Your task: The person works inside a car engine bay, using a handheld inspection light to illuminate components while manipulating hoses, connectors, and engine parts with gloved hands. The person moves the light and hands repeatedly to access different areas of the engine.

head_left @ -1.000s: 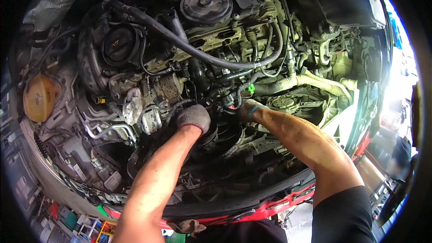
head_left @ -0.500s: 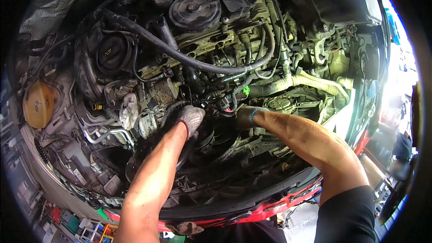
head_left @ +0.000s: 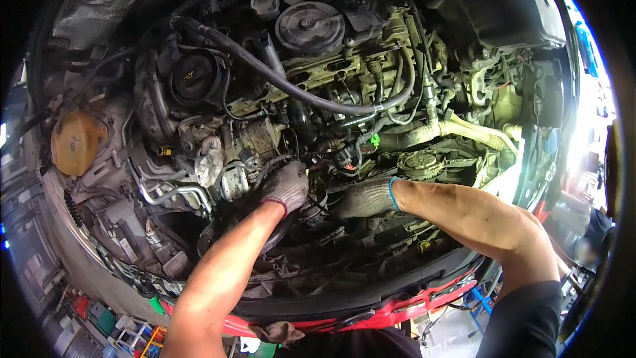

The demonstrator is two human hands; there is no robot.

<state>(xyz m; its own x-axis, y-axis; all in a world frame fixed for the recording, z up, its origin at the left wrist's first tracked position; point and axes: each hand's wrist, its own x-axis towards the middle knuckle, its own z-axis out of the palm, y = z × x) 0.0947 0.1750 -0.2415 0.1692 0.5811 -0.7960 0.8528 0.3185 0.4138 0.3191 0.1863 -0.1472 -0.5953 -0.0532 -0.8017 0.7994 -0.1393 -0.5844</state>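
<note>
Both my hands reach into the front of a car's engine bay, in knitted work gloves. My left hand [head_left: 286,186], with a dark red cuff, is beside the hoses and metal housing at the engine's lower front. Its fingers point away from me and are mostly hidden, so any grip is unclear. Lower and to the right, my right hand [head_left: 363,198], with a blue cuff, extends leftward into the dark gap before the engine. Shadow covers its fingertips. Between and above the hands lies a dark connector [head_left: 345,157] with reddish wires. A bright green clip [head_left: 375,140] sits just beyond.
A long black hose [head_left: 265,78] arcs across the engine. The yellowish fluid reservoir [head_left: 77,143] stands at left, and a crumpled pale glove or rag [head_left: 209,161] lies near the metal pipes. A red front edge [head_left: 404,308] runs nearest me, with a dirty cloth [head_left: 278,333] on it.
My right hand has drawn back toward me, showing more of its glove. My left hand has also come slightly nearer and turned. The whole view has shifted a little.
</note>
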